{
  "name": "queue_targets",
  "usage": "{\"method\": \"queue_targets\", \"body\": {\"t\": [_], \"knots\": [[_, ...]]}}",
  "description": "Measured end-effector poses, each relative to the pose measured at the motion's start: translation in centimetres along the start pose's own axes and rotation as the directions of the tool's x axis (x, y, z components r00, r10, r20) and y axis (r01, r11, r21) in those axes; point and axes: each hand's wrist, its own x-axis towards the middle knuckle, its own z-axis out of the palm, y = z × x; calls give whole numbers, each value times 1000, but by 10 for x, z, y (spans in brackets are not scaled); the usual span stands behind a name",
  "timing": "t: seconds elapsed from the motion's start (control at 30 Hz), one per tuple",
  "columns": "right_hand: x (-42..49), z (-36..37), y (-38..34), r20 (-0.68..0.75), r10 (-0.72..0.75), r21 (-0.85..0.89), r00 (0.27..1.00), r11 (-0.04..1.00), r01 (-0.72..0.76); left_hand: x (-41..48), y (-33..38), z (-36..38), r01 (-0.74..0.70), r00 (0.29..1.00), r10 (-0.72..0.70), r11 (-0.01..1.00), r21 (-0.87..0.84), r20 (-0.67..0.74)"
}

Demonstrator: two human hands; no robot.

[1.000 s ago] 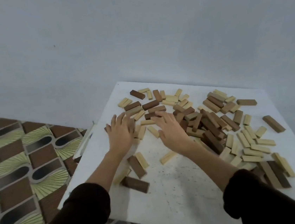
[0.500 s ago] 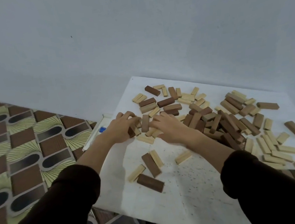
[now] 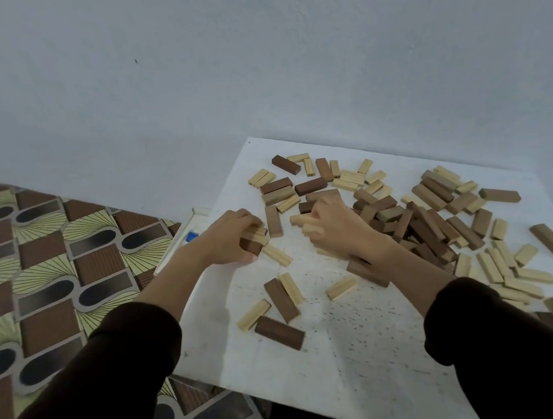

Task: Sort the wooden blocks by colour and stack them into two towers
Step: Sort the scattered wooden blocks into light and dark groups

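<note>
Several light and dark wooden blocks lie scattered over a white table (image 3: 353,355), thickest in a heap (image 3: 425,223) at the right. My left hand (image 3: 228,237) is near the table's left edge, its fingers curled round a small bundle of blocks (image 3: 254,239), light ones on top and a dark one below. My right hand (image 3: 335,225) is at the middle of the spread and grips a couple of light blocks (image 3: 302,222). A dark block (image 3: 279,332) and a light block (image 3: 253,314) lie loose near the front.
The table stands against a pale blue wall (image 3: 251,57). Patterned brown and yellow flooring (image 3: 44,270) lies to the left. A white object with a blue mark (image 3: 191,234) sits just off the table's left edge. My dark sleeves fill the lower frame.
Both hands went from lying flat on the blocks to curling round some. The left hand has drawn its bundle toward the table's left edge. The view has shifted left.
</note>
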Motion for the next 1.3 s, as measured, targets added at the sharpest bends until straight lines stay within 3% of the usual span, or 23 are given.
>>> {"method": "queue_targets", "body": {"t": [0.1,0.23,0.37,0.53,0.7,0.93,1.3], "knots": [[-2,9,1,49,-4,-54,999,999,6,-2,3,1,25,999,-26,999,41,22],[-7,17,-3,-7,-29,-129,1000,991,28,-7,7,6,76,997,-76,997,19,-5],[-9,22,-8,-17,-71,-229,997,971,65,-13,13,8,71,997,-73,996,-44,-29],[-10,28,-15,-22,-86,-223,996,972,79,-19,32,9,-13,996,1,991,-130,-93],[-13,27,-15,2,-40,-184,999,982,39,-18,51,23,-111,993,111,994,8,-35],[-16,26,-21,4,-56,-170,998,984,56,-16,52,34,-118,992,125,973,197,-23],[-22,22,-23,-3,-38,-60,999,997,38,-7,57,18,64,985,-35,984,-167,169]]}}
